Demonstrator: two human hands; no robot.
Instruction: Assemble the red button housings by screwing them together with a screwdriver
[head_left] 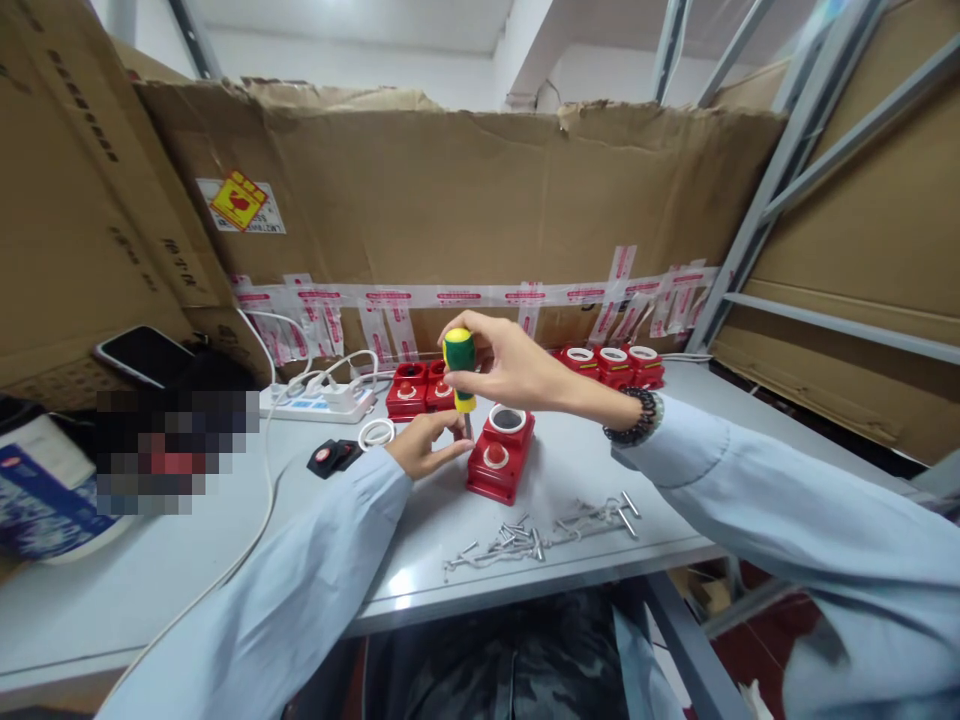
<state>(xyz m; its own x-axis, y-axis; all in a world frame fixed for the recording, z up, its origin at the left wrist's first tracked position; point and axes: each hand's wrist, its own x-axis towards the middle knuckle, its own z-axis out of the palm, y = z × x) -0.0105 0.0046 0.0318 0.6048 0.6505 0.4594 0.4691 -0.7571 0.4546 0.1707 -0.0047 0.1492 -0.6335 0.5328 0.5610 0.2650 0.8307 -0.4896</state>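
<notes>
My right hand is closed round the green and yellow handle of a screwdriver, held upright with its tip down at the left edge of a red box with a round button and a white ring on top. My left hand is closed in a pinch right beside the screwdriver's shaft, touching the red box's left side; what it pinches is too small to see. A pile of loose screws lies on the grey table in front of the box.
More red boxes stand behind and at the back right. A white power strip with cables, a white ring, a small black part and a phone lie to the left. Cardboard walls surround the table; metal shelving stands right.
</notes>
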